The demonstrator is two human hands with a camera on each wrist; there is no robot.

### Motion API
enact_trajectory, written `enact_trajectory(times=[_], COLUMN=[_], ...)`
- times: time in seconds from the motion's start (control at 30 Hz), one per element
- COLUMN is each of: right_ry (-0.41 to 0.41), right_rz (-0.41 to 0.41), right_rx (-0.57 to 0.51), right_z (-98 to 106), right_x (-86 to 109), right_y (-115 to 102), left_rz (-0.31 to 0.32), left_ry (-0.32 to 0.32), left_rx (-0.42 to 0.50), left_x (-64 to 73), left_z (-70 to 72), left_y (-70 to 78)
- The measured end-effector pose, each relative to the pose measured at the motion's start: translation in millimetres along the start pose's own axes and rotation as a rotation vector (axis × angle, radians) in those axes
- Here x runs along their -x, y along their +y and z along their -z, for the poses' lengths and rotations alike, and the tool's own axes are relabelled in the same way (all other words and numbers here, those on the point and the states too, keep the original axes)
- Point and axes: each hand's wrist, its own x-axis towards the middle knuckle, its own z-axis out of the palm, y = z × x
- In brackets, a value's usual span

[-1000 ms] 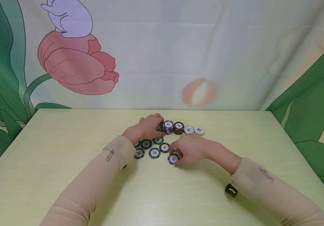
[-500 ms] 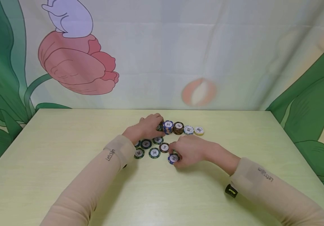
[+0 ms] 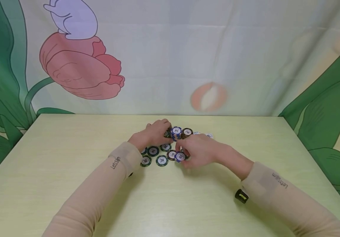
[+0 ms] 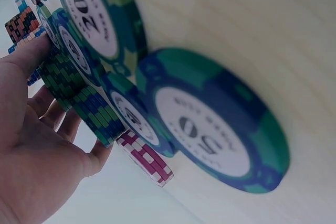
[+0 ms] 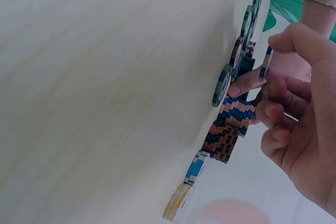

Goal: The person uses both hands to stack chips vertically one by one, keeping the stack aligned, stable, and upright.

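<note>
My right hand pinches a blue poker chip between thumb and index finger. In the right wrist view that chip is held edge-on, off the table. My left hand curves round stacks of chips at the back of the table. Its fingers lie behind a green stack and a green-and-blue stack, with the thumb in front, as the left wrist view shows. Just right of it stands a tall blue stack, then a black-and-brown stack.
Loose chips lie flat before the stacks, among them a green 20 chip and a brown 100 chip. A white-and-blue stack and a yellow one continue the row rightward. Red-and-white chips stand at its left end.
My right hand has raised the blue chip from the table and carried it away from me, toward the row of stacks. The left hand has stayed put.
</note>
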Motion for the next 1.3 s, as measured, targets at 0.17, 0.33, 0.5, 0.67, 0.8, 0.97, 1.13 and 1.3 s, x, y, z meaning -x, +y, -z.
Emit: enact_trajectory(times=[0.17, 0.33, 0.5, 0.67, 0.8, 0.97, 1.13, 1.3], right_ry=[0.047, 0.075, 0.106, 0.148, 0.164, 0.175, 0.180, 0.195], right_rz=[-0.051, -0.132, -0.198, -0.250, -0.282, -0.309, -0.318, -0.305], right_rx=[0.046, 0.072, 0.064, 0.061, 0.061, 0.059, 0.058, 0.072], right_z=[1.6, 2.8, 2.8, 2.1, 0.2, -1.6, -2.0, -3.0], right_x=[-3.4, -7.6, -14.6, -21.2, -25.9, -30.4, -34.2, -37.0], right_y=[3.5, 5.0, 11.7, 18.3, 21.5, 23.0, 22.7, 22.8], left_rz=[0.001, -0.002, -0.009, -0.009, -0.008, -0.012, -0.011, -0.012], left_ry=[-0.002, -0.004, 0.001, 0.001, 0.002, 0.002, 0.005, 0.008], left_rx=[0.003, 0.005, 0.012, 0.010, 0.003, 0.005, 0.003, -0.001], left_x=[-0.4, -0.3, 0.0, 0.5, 0.9, 1.0, 1.5, 2.0], left_z=[-0.4, -0.7, -1.5, -1.2, -0.7, -0.4, -0.3, -0.1], left_y=[-0.3, -0.4, -1.2, -1.8, -1.7, -0.3, 0.3, -0.4])
